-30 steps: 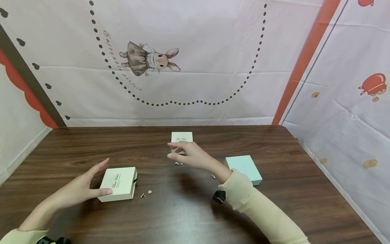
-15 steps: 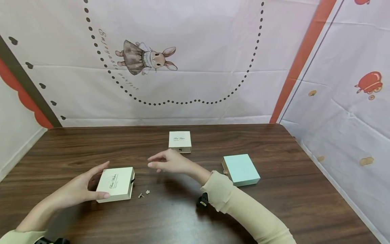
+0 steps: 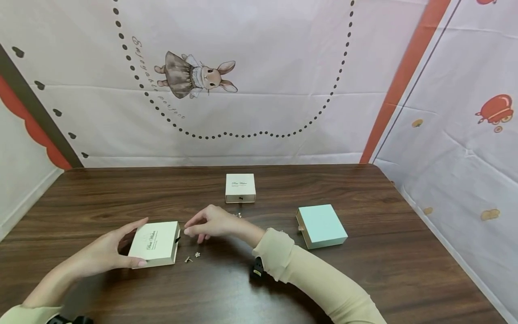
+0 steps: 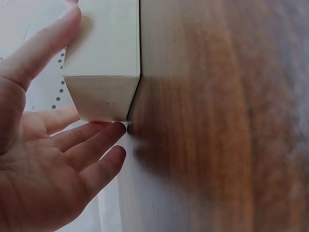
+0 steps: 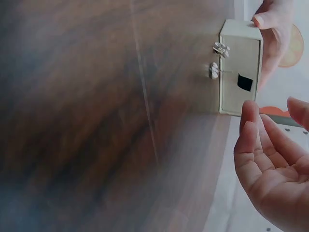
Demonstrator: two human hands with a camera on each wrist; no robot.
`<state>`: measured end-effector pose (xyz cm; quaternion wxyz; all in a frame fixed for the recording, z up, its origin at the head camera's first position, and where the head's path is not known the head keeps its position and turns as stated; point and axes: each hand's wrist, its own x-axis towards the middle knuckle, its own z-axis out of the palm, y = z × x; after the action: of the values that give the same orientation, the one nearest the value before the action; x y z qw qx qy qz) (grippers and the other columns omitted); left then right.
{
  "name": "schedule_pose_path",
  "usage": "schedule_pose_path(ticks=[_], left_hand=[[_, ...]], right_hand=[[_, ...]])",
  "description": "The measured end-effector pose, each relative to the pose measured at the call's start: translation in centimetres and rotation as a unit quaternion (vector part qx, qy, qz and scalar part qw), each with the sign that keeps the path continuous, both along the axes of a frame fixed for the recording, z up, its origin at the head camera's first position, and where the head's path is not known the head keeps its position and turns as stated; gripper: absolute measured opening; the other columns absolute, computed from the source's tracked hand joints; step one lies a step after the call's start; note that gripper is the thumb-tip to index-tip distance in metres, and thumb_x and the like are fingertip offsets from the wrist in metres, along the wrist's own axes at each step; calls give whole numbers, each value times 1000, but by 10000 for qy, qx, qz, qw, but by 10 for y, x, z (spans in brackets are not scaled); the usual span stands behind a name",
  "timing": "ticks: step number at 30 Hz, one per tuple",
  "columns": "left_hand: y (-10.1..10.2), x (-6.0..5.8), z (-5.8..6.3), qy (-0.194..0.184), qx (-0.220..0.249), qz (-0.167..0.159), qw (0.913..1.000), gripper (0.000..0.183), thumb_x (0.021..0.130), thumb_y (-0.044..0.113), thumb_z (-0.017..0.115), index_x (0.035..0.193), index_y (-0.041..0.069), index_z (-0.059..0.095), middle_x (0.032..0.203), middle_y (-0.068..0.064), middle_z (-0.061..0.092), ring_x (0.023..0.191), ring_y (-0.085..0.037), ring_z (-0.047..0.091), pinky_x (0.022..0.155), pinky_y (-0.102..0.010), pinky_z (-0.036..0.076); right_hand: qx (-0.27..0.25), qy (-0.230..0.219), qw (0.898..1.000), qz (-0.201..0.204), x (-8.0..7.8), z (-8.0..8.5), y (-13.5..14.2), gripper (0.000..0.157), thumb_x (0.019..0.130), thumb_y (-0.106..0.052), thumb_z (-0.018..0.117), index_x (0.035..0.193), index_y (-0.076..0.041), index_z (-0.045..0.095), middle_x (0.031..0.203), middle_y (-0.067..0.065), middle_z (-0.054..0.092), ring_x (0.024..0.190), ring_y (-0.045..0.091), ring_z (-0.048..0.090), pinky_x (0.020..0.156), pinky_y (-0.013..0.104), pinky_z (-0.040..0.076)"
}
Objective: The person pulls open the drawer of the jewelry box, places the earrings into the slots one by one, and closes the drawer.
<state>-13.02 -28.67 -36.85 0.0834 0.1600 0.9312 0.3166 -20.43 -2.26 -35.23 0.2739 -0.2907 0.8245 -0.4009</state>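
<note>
A cream drawer-style jewelry box (image 3: 155, 243) with "Best Wishes" lettering lies on the left of the table. My left hand (image 3: 101, 252) grips it from the left, thumb at the near side and fingers at the far side; the left wrist view shows the thumb and fingers (image 4: 91, 142) on opposite sides. A black ribbon tab (image 5: 245, 82) sticks out of its right face. Just right of that face hovers my right hand (image 3: 214, 222), fingers loosely bent and holding nothing. Two small flower stud earrings (image 3: 197, 254) lie on the tabletop in front of the box.
Another cream box (image 3: 240, 184) stands at the back middle, with more small earrings (image 3: 238, 215) in front of it, partly behind my right hand. A light blue box (image 3: 323, 225) with a tab sits to the right. Patterned cloth (image 3: 275, 67) hangs beyond the wooden table (image 3: 404, 252).
My right hand has moved left and toward me, from in front of the back box to beside the left box's tab. The left hand stays at its box.
</note>
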Motion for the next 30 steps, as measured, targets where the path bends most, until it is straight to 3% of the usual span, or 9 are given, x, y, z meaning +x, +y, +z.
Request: schedule_pose_path(ticks=[9, 24, 30], left_hand=[[2, 0, 2, 68, -92, 23, 9999, 95, 69, 36, 76, 143, 7, 24, 135, -30, 37, 115, -52, 40, 80, -60, 39], [0, 0, 1, -39, -166, 192, 9997, 95, 68, 39, 76, 143, 9, 25, 135, -31, 37, 120, -52, 35, 81, -61, 36], [1, -1, 1, -97, -145, 184, 9997, 96, 68, 41, 76, 143, 8, 25, 135, -31, 37, 120, -50, 36, 82, -59, 37]], right_hand=[[-86, -342, 9993, -114, 4, -8, -13, 20, 85, -21, 64, 98, -7, 70, 76, 4, 71, 56, 10, 63, 56, 23, 51], [-162, -998, 9915, -821, 10, -12, -31, 9, 82, -12, 66, 84, -4, 69, 69, 10, 69, 50, 13, 62, 49, 23, 50], [32, -828, 9919, -963, 11, -10, -37, 6, 81, -7, 65, 75, -5, 67, 65, 8, 69, 47, 13, 61, 47, 23, 49]])
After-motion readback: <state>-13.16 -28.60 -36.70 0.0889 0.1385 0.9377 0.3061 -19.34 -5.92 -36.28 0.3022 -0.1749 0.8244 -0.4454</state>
